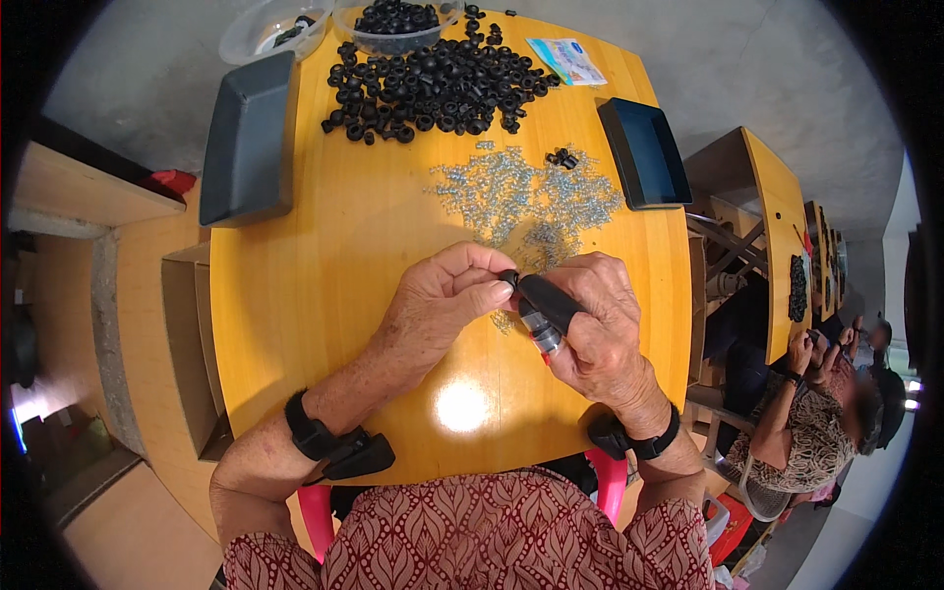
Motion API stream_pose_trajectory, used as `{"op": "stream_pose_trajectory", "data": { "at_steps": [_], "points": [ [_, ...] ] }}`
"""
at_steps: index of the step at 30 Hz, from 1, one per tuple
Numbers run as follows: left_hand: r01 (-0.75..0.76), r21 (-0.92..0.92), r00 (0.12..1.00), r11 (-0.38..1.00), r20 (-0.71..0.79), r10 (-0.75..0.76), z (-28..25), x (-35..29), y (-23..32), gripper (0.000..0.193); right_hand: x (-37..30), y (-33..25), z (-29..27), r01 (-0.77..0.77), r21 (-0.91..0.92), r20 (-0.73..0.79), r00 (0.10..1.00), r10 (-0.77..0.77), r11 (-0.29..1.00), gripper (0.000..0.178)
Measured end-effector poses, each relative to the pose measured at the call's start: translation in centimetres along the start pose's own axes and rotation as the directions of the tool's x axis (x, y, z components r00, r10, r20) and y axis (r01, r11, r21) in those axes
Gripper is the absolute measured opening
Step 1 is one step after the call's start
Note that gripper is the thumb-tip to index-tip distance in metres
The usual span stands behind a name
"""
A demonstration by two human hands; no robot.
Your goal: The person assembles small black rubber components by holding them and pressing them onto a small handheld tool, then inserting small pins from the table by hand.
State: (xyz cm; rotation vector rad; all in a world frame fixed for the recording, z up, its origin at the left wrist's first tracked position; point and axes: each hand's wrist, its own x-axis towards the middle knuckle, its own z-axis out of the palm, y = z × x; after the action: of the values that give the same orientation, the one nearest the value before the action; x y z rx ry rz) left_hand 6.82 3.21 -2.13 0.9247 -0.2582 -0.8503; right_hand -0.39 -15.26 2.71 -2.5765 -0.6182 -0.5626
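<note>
My left hand (433, 307) pinches a small black round part (509, 277) between thumb and fingertips, above the middle of the wooden table. Close against it, my right hand (608, 320) is closed, its fingers bent. A black tapered piece (551, 303) runs along the right fingers and points at the small part; whether it is a tool or a finger cover I cannot tell. Below that shows a clear, banded cylinder-like piece (540, 330), partly hidden by the fingers. Just beyond my hands lie many small silvery metal springs (501, 192), spread in a loose patch.
A heap of black rounded parts (442, 87) covers the table's far side, beside a clear tub (398, 41). A grey tray (251, 143) stands left, a dark tray (644, 152) right. A packet (567, 61) lies far right. Another person (801, 423) works at a table rightward.
</note>
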Motion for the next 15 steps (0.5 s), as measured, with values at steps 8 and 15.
{"op": "stream_pose_trajectory", "data": {
  "at_steps": [8,15],
  "points": [
    [0.014,-0.061,1.000,0.998,0.003,-0.014,0.2,0.2,0.1,0.018,2.0,2.6,-2.1,-0.062,0.024,0.018,0.998,0.062,0.998,0.025],
    [0.025,-0.077,1.000,0.997,-0.011,-0.026,0.1,0.3,0.4,0.021,4.8,11.1,-2.3,-0.230,-0.331,0.069,0.961,0.267,0.915,0.022]
  ]
}}
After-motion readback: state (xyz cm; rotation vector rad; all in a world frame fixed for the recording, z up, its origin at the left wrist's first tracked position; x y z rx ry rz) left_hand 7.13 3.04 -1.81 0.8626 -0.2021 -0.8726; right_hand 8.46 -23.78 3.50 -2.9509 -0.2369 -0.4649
